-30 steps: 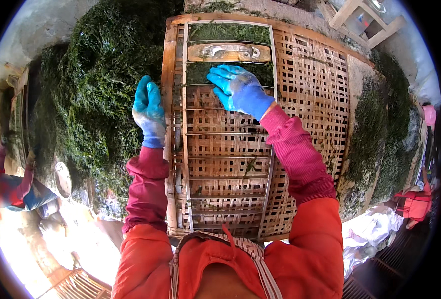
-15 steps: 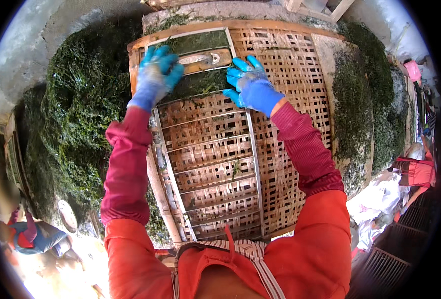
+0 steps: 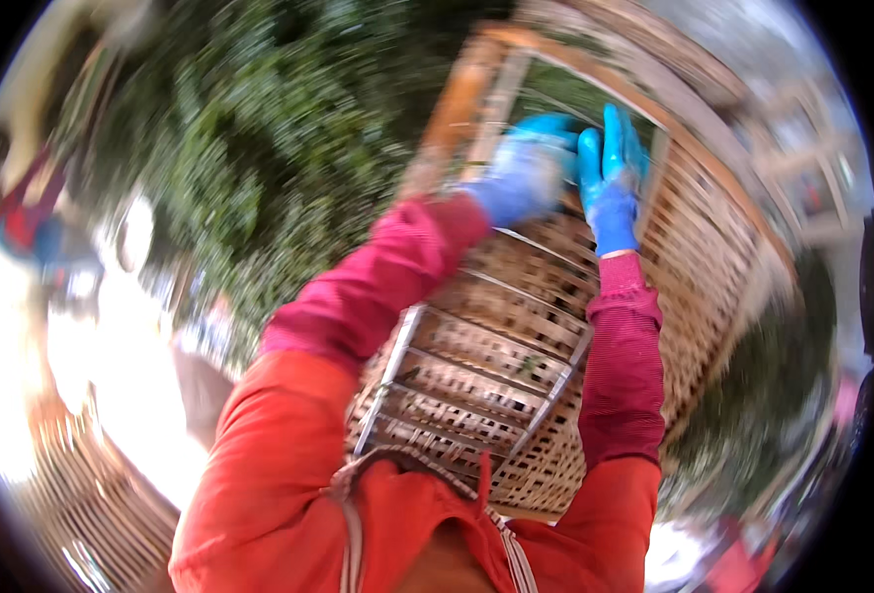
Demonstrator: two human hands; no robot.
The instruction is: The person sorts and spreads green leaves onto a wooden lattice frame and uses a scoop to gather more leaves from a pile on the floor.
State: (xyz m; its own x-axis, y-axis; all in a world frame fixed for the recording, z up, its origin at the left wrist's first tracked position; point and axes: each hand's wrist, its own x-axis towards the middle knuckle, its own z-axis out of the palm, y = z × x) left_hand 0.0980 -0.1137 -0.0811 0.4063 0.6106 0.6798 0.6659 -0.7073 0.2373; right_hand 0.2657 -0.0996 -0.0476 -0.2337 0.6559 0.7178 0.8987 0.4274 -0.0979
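Left hand (image 3: 526,173) and right hand (image 3: 615,173) now close together

The left hand, blurred, has moved rightward from the left edge of the slatted frame (image 3: 388,381). The right hand has turned from pointing up-left to pointing up. The woven panel (image 3: 704,237) now slants rightward in view.

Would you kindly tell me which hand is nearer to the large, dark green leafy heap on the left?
Left: the blue-gloved left hand is to the right of the leafy heap; the blue-gloved right hand is farther right.
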